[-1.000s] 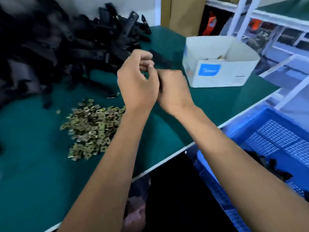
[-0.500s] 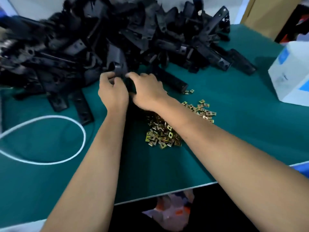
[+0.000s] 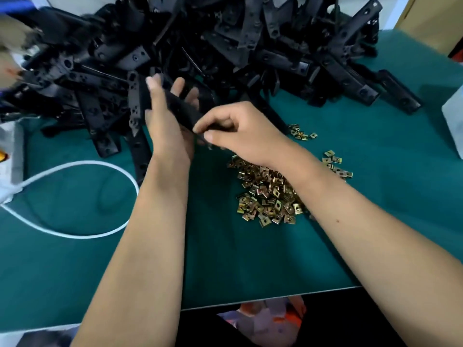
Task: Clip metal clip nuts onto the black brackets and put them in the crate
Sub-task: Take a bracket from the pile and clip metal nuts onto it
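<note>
Overhead, a green mat (image 3: 250, 266) covers the bench; its near edge runs along 6 o'clock, with dark floor and blurred coloured shapes below it. A large heap of black brackets (image 3: 225, 41) fills the mat from 9 through 12 to 2 o'clock. Loose brass-coloured clip nuts (image 3: 268, 194) lie piled just right of centre, partly under the right forearm, with a few strays toward 3 o'clock. A white cable (image 3: 75, 169) loops at 9 o'clock. White box corner (image 3: 453, 126) at the 3 o'clock edge; a tan cardboard panel (image 3: 431, 18) stands at 1 o'clock.

Left hand (image 3: 167, 126) holds one black bracket (image 3: 180, 108) above the mat at centre, fingers extended behind it, thumb over its far end. Long axis runs 10 to 4 o'clock. Right hand (image 3: 240, 131), fingers curled, pinches the bracket's near end; whether a nut sits there cannot be told.
</note>
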Demonstrator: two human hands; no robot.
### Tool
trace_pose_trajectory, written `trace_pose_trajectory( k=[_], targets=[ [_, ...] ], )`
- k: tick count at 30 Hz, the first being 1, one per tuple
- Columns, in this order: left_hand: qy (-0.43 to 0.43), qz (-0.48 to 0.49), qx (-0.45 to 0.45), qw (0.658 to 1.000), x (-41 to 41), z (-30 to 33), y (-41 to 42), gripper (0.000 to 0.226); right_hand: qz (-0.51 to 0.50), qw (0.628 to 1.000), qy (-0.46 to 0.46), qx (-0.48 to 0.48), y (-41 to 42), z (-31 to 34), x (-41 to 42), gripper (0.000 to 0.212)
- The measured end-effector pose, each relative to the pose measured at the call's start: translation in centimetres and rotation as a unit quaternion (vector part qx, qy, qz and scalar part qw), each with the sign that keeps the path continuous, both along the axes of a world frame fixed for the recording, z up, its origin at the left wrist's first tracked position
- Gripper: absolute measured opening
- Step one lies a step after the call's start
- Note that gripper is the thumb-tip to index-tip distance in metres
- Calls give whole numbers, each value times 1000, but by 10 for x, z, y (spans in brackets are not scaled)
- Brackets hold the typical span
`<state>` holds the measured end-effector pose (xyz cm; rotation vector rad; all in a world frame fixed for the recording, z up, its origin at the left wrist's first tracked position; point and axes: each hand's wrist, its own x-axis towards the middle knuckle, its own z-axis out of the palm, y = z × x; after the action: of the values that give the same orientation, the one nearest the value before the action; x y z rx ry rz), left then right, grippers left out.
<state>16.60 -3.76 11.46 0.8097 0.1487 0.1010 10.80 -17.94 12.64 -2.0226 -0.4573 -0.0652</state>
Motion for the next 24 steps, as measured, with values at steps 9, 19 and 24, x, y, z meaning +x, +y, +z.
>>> trace_pose_trajectory(
  k=[9,19,24],
  targets=[
    [14,-26,40,999,2,1,9,25,-9,947,-5,-322,-36,-12,-4,47],
    [-27,-135,196,971,-17,-5,-13,23,13,960,-71,-272,-49,-17,-5,7],
    [24,-190,108,976,-12,-2,-7,50,-125,984,-73,-105,-71,-19,-3,6]
  ],
)
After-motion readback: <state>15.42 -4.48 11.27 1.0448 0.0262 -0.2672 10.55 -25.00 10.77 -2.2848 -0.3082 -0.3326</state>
